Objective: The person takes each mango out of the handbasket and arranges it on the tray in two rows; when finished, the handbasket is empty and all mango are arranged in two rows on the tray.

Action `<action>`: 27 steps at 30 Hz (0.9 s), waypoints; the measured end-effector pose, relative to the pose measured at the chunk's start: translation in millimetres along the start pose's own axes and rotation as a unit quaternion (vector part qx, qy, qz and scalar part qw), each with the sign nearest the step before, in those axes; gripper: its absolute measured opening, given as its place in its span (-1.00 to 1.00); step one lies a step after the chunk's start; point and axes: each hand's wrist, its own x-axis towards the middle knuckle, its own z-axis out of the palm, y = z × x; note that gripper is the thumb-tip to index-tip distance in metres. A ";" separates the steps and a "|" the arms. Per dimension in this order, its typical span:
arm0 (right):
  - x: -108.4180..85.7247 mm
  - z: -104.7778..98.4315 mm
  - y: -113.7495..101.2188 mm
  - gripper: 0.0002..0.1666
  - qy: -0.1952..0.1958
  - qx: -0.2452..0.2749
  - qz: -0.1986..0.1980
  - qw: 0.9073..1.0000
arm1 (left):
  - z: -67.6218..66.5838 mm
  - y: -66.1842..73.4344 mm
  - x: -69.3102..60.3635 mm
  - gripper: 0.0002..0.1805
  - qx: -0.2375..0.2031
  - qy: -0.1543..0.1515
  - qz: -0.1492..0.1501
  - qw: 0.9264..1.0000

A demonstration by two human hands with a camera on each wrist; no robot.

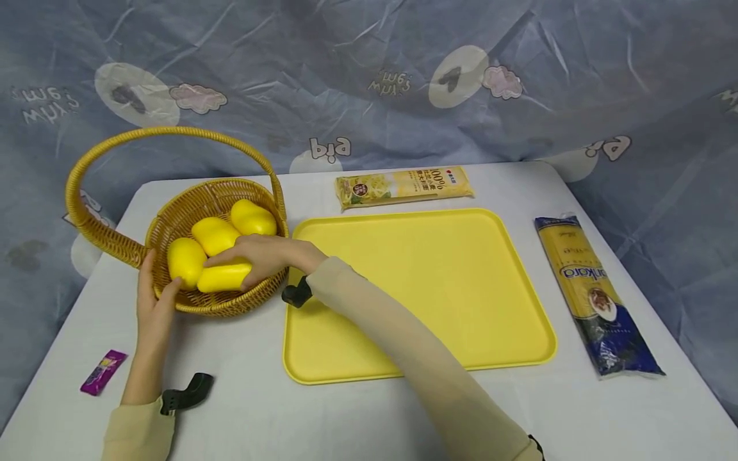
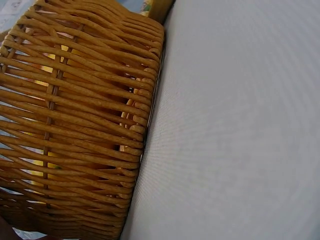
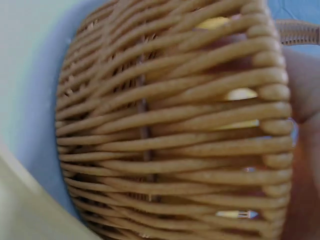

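A wicker basket (image 1: pixel 227 308) with a tall arched handle stands at the left of the table, holding several smooth yellow mangoes. My left hand (image 1: pixel 152 314) grips its near left rim beside the handle's base, thumb over the edge. Reaching in from the right, my right hand (image 1: pixel 266 256) holds the nearest mango (image 1: pixel 223 278) between fingers and thumb. Around it lie a left mango (image 1: pixel 187 261), a middle mango (image 1: pixel 213 234) and a far mango (image 1: pixel 254 219). Both wrist views are mostly filled by the woven basket wall (image 2: pixel 75 115); yellow shows through its gaps.
A yellow tray (image 1: pixel 426 288) lies right of the basket, partly under my right forearm. Behind it is a pasta packet (image 1: pixel 403 187). Another pasta packet (image 1: pixel 596 294), blue and yellow, lies at the right. A small purple sachet (image 1: pixel 104 372) is at the near left.
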 end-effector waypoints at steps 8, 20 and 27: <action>-12.6 5.4 0.1 -0.15 0.136 0.046 0.003 0.990 | 0.5 1.2 -1.4 -0.33 -0.001 -0.001 0.001 1.000; -33.4 12.6 -9.7 -0.12 0.290 0.104 0.040 0.951 | 0.5 -2.7 -3.2 -0.35 0.007 0.010 0.007 1.000; -61.7 13.8 -21.8 -0.14 0.342 0.125 0.051 0.930 | 1.5 -3.9 -3.3 -0.35 0.007 0.008 0.012 1.000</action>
